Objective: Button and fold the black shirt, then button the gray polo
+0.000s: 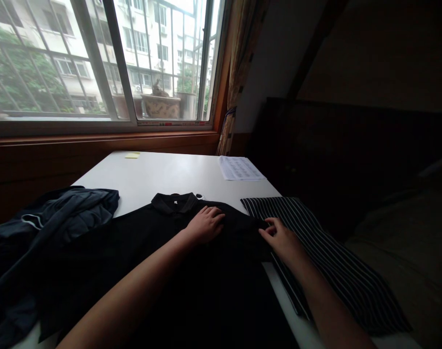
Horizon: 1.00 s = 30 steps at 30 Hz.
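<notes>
Head view: black shirt (pixel 221 286) lies spread on counter (pixel 162 169). Left hand (pixel 205 224) rests open at its shoulder; right hand (pixel 283 238) pinches the sleeve (pixel 253 236). Flat left-palm pressure, gentle right-hand tension should limit creases.

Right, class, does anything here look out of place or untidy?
The blue-grey clothing on the left of the table lies in a crumpled heap, untidy beside the spread-out black shirt. No spill shows.

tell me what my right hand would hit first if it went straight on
Most likely the black shirt: your right hand is at its sleeve, pointing forward and left towards the shoulder, though depth there is hard to judge.
</notes>
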### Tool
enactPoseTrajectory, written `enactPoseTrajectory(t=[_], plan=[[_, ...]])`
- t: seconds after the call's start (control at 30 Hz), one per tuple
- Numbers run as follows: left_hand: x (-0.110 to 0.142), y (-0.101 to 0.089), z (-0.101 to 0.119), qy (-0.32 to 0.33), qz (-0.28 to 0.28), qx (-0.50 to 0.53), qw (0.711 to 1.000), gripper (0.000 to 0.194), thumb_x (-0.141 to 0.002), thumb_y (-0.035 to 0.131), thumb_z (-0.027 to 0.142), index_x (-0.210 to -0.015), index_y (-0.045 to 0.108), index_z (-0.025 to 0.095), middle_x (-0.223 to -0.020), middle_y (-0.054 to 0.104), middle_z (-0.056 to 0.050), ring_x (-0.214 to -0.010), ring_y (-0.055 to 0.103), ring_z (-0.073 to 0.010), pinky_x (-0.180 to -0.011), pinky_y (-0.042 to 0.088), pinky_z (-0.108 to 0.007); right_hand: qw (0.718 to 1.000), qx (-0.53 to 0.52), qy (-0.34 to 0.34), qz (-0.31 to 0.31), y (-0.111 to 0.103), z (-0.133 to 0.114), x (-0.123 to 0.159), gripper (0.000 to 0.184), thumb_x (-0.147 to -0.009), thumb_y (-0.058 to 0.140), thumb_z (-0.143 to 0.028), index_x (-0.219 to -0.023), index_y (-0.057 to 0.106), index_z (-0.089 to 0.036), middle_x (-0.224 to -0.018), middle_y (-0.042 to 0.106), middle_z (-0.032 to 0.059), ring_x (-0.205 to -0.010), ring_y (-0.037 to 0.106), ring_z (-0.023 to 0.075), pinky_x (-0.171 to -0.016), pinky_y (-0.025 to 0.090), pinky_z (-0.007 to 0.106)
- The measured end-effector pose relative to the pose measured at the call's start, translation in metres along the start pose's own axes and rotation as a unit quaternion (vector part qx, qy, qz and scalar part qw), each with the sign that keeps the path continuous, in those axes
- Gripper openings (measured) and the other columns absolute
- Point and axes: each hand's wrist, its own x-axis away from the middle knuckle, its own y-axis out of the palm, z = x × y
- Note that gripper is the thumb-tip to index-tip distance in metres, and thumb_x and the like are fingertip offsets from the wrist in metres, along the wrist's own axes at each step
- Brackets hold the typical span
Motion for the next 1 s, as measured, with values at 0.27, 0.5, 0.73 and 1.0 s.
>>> enactPoseTrajectory(t=[0.27, 0.5, 0.73, 1.0], plan=[[0.004, 0.001, 0.001, -0.013, -0.011, 0.021, 1.000, 0.043, -0.100, 0.050, 0.036, -0.141, 0.055, 0.023, -0.145, 0.056, -0.011, -0.140, 0.045, -0.0311, -0.119, 0.032, -0.053, 0.992, -0.101, -0.018, -0.068, 0.004, -0.009, 0.008, 0.058, -0.081, 0.060, -0.044, -0.135, 0.052, -0.024, -0.078, 0.064, -0.0025, -0.072, 0.066, 0.0203, -0.067, 0.048, 0.031], [0.004, 0.002, 0.000, -0.015, -0.019, 0.027, 0.999, 0.045, -0.100, 0.050, 0.036, -0.144, 0.051, 0.025, -0.148, 0.054, -0.010, -0.142, 0.044, -0.0305, -0.119, 0.032, -0.053, 0.991, -0.125, 0.001, -0.040, -0.001, 0.001, 0.004, 0.049, -0.081, 0.053, -0.037, -0.127, 0.053, -0.022, -0.072, 0.058, -0.0049, -0.069, 0.063, 0.0196, -0.067, 0.047, 0.031], [0.005, -0.001, -0.001, -0.017, -0.050, 0.021, 0.998, 0.052, -0.100, 0.050, 0.044, -0.148, 0.047, 0.026, -0.154, 0.048, -0.010, -0.146, 0.039, -0.0308, -0.120, 0.028, -0.054, 0.999, -0.004, -0.033, -0.021, 0.008, 0.008, 0.005, 0.050, -0.082, 0.052, -0.036, -0.130, 0.052, -0.021, -0.084, 0.060, 0.0007, -0.084, 0.064, 0.0234, -0.082, 0.049, 0.036], [0.009, -0.014, 0.007, 0.036, -0.047, 0.037, 0.998, 0.050, -0.097, 0.057, 0.044, -0.145, 0.052, 0.029, -0.154, 0.049, -0.009, -0.145, 0.040, -0.0321, -0.120, 0.030, -0.055, 0.993, 0.086, -0.033, 0.069, 0.019, 0.002, 0.007, 0.058, -0.090, 0.054, -0.054, -0.137, 0.050, -0.022, -0.115, 0.061, 0.0132, -0.108, 0.060, 0.0324, -0.094, 0.048, 0.046]])
